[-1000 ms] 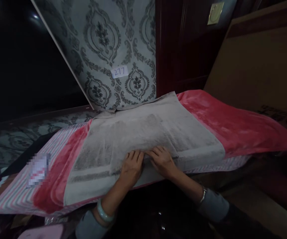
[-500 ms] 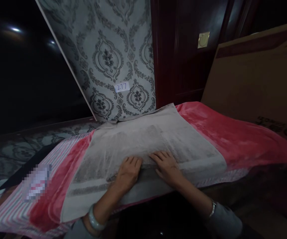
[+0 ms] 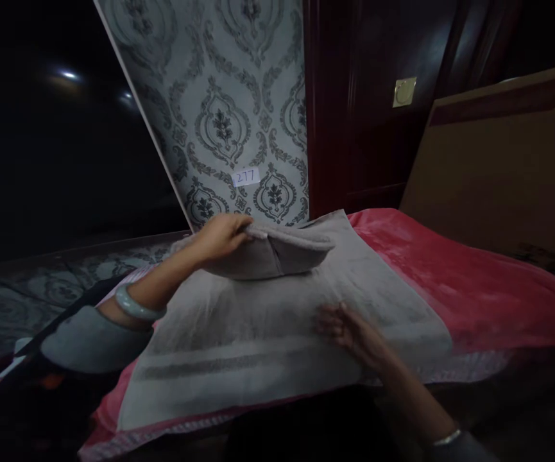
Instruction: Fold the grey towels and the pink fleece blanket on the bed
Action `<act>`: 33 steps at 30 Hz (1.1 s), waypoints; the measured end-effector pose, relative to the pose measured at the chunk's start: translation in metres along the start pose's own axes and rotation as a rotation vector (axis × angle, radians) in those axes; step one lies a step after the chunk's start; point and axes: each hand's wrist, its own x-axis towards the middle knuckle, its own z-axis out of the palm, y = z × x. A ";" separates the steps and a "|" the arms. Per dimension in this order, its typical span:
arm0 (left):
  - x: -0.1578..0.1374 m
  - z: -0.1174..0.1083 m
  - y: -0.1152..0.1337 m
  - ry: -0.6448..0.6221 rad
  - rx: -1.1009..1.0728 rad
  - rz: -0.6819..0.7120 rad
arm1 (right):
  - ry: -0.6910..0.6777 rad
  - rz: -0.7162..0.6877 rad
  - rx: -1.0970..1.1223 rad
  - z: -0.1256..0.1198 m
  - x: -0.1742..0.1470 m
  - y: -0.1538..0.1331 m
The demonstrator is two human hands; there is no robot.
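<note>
A grey towel [image 3: 258, 346] lies spread over a red blanket [image 3: 450, 276] in front of me. My left hand [image 3: 222, 234] grips the towel's far left corner and lifts it off the surface, so that the corner folds over towards the middle. My right hand [image 3: 349, 330] rests flat on the towel near its front right part, fingers spread. A pale bangle sits on my left wrist and a thin bracelet on my right.
A patterned grey panel [image 3: 239, 115] with a small label reading 277 leans behind the towel. Dark wooden furniture [image 3: 368, 128] stands behind it and a large cardboard sheet [image 3: 503, 173] at the right. The left side is dark.
My left hand left the towel's front middle, reached to the far left corner and lifted it. My right hand slid a little to the right and stayed flat on the towel.
</note>
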 end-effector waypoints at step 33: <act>-0.112 0.080 -0.037 0.469 -0.399 -0.212 | 0.419 -0.319 0.332 0.018 0.024 -0.084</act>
